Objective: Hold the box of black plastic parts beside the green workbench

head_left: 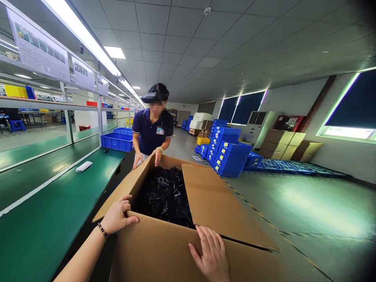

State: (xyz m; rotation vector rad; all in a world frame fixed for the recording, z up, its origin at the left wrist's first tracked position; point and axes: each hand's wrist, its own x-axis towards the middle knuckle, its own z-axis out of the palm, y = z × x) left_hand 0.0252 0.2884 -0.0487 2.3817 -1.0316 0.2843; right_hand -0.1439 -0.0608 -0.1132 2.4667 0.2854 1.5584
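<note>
A large open cardboard box (158, 250) stands in front of me, filled with black plastic parts (166, 194). My left hand (117, 215) grips the box's near left corner, thumb on the front wall. My right hand (210, 256) lies flat over the near rim, fingers spread against the front wall. The right flap (214, 199) is folded outward. Across the box, a co-worker in a dark blue polo with a head-mounted camera bends over it, both hands (157, 154) on the far rim.
A long green workbench (38, 203) runs along the left, bearing a white cloth (84, 166) and a blue bin (117, 141). Stacked blue crates (226, 152) and a blue pallet (293, 166) stand on the floor at right, brown cartons (284, 145) behind.
</note>
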